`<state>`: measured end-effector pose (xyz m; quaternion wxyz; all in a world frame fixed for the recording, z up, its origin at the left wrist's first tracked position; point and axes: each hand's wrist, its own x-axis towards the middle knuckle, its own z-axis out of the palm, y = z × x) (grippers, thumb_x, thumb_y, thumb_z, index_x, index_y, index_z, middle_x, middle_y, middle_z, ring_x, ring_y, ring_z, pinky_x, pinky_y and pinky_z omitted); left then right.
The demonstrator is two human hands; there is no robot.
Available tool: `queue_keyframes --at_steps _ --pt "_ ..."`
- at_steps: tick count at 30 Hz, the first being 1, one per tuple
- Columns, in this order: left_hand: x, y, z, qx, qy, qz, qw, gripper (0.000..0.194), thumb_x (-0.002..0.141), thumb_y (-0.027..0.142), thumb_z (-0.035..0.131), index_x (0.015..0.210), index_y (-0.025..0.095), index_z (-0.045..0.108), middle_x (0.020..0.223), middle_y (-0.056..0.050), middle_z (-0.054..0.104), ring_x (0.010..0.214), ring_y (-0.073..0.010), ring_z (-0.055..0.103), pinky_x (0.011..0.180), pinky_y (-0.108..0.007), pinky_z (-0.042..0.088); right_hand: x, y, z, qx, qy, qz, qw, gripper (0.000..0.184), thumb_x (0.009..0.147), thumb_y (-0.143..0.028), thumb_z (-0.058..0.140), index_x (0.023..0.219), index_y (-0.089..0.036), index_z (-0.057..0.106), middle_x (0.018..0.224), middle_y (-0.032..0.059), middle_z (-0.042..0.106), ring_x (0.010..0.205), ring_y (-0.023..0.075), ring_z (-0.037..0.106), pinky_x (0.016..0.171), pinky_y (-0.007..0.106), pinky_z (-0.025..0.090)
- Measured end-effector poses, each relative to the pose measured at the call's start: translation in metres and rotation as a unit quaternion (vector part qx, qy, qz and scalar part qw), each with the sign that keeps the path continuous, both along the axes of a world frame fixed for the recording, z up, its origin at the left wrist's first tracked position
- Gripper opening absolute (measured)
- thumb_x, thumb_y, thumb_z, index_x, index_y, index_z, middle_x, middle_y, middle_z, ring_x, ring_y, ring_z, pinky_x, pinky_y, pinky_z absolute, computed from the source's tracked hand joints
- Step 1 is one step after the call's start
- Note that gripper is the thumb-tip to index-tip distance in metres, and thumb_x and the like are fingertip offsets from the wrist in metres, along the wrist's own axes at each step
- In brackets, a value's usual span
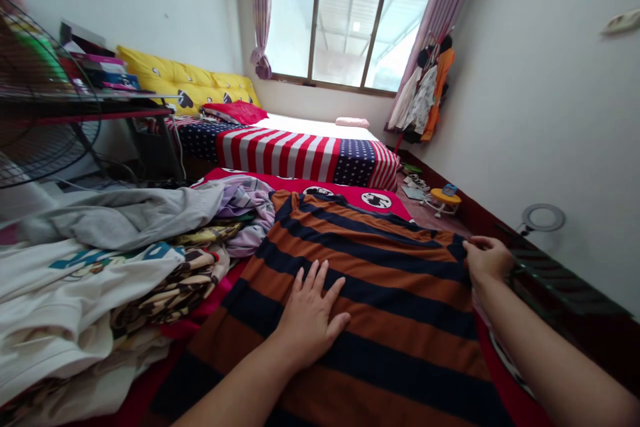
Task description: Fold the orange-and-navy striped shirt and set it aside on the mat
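Head view: a striped shirt held flat and pinched at one sleeve

Across the room, a bed (pixel 300 150) stands beneath the window. Nearer, a red cover (pixel 345 193) lies under the clothes, giving them a broad surface to spread on. A loose heap of clothes (pixel 75 280) sits on the left, beside the shirt, leaving room for the shirt to lie open.

The orange and navy shirt (pixel 400 293) is spread on the red cover directly before the person, its collar end facing away, so both shoulders are within reach. The left hand (pixel 315 310) is open, palm down on the body of the shirt, probably to smooth the cloth and stop it sliding. The right hand (pixel 487 259) is closed in a pinch on the right sleeve's edge (pixel 457 247), which seems to keep that corner drawn out and straight.
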<state>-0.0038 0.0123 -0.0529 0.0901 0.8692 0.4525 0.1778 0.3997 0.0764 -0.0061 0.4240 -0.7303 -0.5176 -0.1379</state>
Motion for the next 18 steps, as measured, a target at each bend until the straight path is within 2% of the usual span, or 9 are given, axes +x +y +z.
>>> queue_keyframes --at_steps 2,4,6,7,8,10,14,16,18 --pt "0.0 0.0 -0.001 -0.001 -0.001 -0.001 1.0 0.062 0.09 0.064 0.033 0.143 0.032 0.037 0.156 -0.011 0.018 0.144 -0.0311 0.01 0.114 -0.055 0.01 -0.023 -0.004 0.005 0.022 -0.039 0.026 0.999 0.017 0.079 -0.025 0.044 0.078 -0.018 0.059 0.093 0.0169 0.062 0.099 0.0323 0.056 0.089 0.045 0.042" --pt "0.0 0.0 -0.001 -0.001 -0.001 -0.002 1.0 0.062 0.09 0.064 0.033 0.144 0.032 0.037 0.157 -0.011 0.017 0.144 -0.0312 0.01 0.114 -0.055 0.01 -0.053 -0.013 0.005 -0.028 -0.112 0.167 0.979 0.016 0.081 -0.021 0.045 0.08 -0.02 0.061 0.105 0.0111 0.062 0.104 0.0254 0.058 0.093 0.038 0.044" --pt "0.0 0.0 -0.001 -0.001 -0.001 -0.002 1.0 0.062 0.091 0.064 0.032 0.144 0.032 0.037 0.157 -0.01 0.017 0.144 -0.031 0.01 0.114 -0.055 0.01 -0.082 -0.025 0.003 -0.127 -0.198 0.353 0.906 0.021 0.086 -0.018 0.044 0.09 -0.024 0.063 0.116 0.0054 0.061 0.107 0.0198 0.059 0.092 0.032 0.046" --pt "0.0 0.0 -0.001 0.0 -0.001 -0.001 1.0 0.062 0.09 0.064 0.032 0.144 0.033 0.037 0.157 -0.01 0.017 0.144 -0.031 0.01 0.114 -0.055 0.01 -0.094 -0.031 0.001 -0.162 -0.227 0.415 0.866 0.022 0.088 -0.018 0.044 0.097 -0.025 0.063 0.12 0.0042 0.06 0.108 0.0188 0.059 0.092 0.031 0.047" --pt "0.0 0.0 -0.001 0.0 0.0 -0.001 1.0 0.062 0.09 0.064 0.032 0.143 0.033 0.037 0.157 -0.01 0.017 0.144 -0.031 0.01 0.114 -0.055 0.01 -0.102 -0.036 -0.001 -0.172 -0.241 0.444 0.846 0.022 0.089 -0.019 0.045 0.101 -0.026 0.062 0.123 0.0042 0.058 0.108 0.0186 0.059 0.091 0.031 0.047" --pt "-0.001 0.001 0.0 0.001 0.0 0.0 1.0 0.062 0.09 0.065 0.032 0.143 0.033 0.037 0.157 -0.01 0.017 0.144 -0.0311 0.01 0.114 -0.055 0.01 -0.11 -0.042 -0.002 -0.118 -0.222 0.42 0.872 0.018 0.09 -0.021 0.048 0.102 -0.025 0.06 0.12 0.005 0.059 0.106 0.0184 0.06 0.091 0.031 0.048" --pt "0.0 0.001 0.0 0.001 0.001 0.0 1.0 0.062 0.09 0.064 0.032 0.143 0.033 0.037 0.156 -0.01 0.018 0.144 -0.031 0.01 0.114 -0.055 0.01 -0.1 -0.034 0.002 0.04 -0.158 0.262 0.951 0.012 0.09 -0.024 0.048 0.096 -0.024 0.058 0.111 0.0067 0.061 0.108 0.0204 0.058 0.097 0.036 0.044" --pt "0.0 0.001 0.0 0.002 0.0 0.0 1.0 0.062 0.09 0.064 0.033 0.143 0.032 0.037 0.156 -0.011 0.018 0.144 -0.0313 0.011 0.114 -0.055 0.01 -0.094 -0.027 0.002 0.043 -0.157 0.181 0.97 0.02 0.087 -0.031 0.053 0.104 -0.022 0.057 0.118 0.0094 0.058 0.115 0.0248 0.053 0.102 0.041 0.04" --pt "0.0 0.001 0.0 0.002 -0.002 -0.001 1.0 0.062 0.09 0.064 0.033 0.143 0.032 0.037 0.157 -0.01 0.018 0.144 -0.0314 0.011 0.114 -0.055 0.01 -0.093 -0.021 -0.001 -0.016 -0.146 0.122 0.982 0.049 0.079 -0.044 0.062 0.119 -0.017 0.052 0.125 0.0144 0.054 0.119 0.0313 0.05 0.101 0.046 0.04"
